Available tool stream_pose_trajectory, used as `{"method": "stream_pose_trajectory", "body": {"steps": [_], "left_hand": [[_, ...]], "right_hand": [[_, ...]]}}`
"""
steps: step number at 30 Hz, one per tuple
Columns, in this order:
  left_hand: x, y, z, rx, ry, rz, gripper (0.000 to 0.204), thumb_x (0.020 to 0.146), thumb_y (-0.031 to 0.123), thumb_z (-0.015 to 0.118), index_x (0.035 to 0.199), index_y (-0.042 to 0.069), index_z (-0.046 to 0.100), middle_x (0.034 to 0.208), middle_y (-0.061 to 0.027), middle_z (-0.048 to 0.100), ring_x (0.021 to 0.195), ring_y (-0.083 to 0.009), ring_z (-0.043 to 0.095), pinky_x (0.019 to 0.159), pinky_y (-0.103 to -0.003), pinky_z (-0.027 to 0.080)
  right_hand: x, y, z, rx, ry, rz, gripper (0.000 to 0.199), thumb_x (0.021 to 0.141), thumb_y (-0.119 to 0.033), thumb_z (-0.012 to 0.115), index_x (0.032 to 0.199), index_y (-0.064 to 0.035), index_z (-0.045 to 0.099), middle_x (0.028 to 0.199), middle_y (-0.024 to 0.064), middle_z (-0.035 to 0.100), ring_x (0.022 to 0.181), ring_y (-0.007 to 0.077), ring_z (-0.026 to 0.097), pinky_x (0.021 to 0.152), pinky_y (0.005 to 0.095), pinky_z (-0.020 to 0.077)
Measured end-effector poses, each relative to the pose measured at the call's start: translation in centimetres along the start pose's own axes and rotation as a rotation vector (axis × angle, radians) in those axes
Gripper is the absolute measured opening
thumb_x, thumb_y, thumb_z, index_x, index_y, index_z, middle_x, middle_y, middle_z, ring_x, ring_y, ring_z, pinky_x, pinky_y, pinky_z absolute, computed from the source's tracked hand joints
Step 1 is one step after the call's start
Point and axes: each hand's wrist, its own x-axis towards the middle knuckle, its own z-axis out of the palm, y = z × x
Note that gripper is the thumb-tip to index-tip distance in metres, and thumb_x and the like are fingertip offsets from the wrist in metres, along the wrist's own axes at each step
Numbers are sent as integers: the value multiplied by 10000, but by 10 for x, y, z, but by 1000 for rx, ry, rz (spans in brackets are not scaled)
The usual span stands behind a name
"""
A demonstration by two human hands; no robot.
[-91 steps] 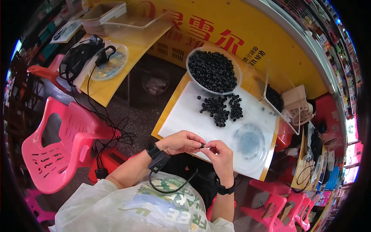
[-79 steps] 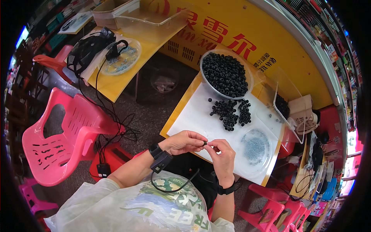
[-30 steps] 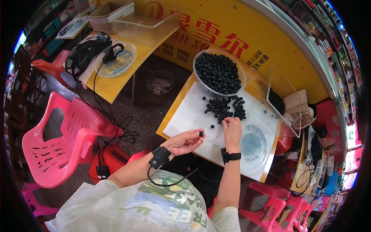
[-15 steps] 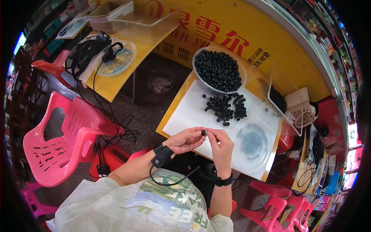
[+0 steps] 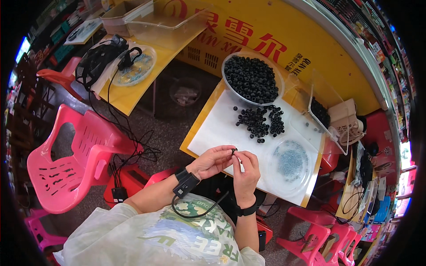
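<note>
**Both Hands Closed on One Small Black Ring, Lower Centre of Frame**

At the left of the frame stands a pink plastic chair [image 5: 73, 166]. In the upper left, a yellow table [image 5: 128, 95] bears a black cable bundle [image 5: 95, 60] and a clear round dish [image 5: 137, 71].

At centre, the left hand [image 5: 213, 160] has its fingers closed, its fingertips pinching a small black ring [image 5: 234, 151]. The ring is dark, round and bead-sized; finer detail is too small to tell. It sits just below centre, over the near edge of the white sheet [image 5: 222, 128]. The right hand [image 5: 246, 170] meets it from the right, fingers curled, its fingertips touching the same ring.

Above centre, a clear bowl [image 5: 252, 80] is heaped with matching black rings. Just below it, a loose pile of rings [image 5: 262, 122] lies on the sheet. To the right, a clear shallow dish [image 5: 290, 162] holds small pale pieces.
</note>
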Motion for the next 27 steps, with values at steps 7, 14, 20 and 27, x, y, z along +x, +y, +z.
{"method": "stream_pose_trajectory", "body": {"steps": [7, 14, 20, 27], "left_hand": [[1, 2, -3, 1, 12, -30, 258, 977, 84, 591, 1227, 30, 563, 1096, -81, 650, 990, -152, 662, 902, -264, 575], [-4, 8, 0, 11, 40, -41, 250, 969, 84, 604, 1212, 36, 573, 1082, -74, 654, 986, -157, 664, 887, -259, 582], [-5, 13, -8, -54, 3, -27, 234, 976, 89, 594, 1205, 61, 556, 1084, -79, 655, 949, -154, 667, 855, -258, 589], [-5, 13, -9, -109, -25, -4, 217, 978, 87, 587, 1189, 58, 548, 1084, -89, 652, 947, -164, 664, 869, -280, 593]], "right_hand": [[11, 1, -9, -3, -100, 60, 241, 849, -20, 709, 1090, -39, 714, 1026, 88, 604, 791, 188, 583, 677, 292, 493], [22, 7, -18, -27, -25, 113, 217, 841, -50, 709, 1057, -43, 723, 1015, 106, 645, 780, 199, 606, 674, 305, 502], [52, 70, -44, -322, -39, 177, 99, 862, -56, 659, 939, -10, 699, 923, 120, 625, 820, 294, 615, 721, 369, 484], [79, 92, -26, -396, -154, 184, 140, 781, -162, 738, 882, -67, 717, 897, 118, 628, 813, 311, 632, 724, 415, 501]]}}
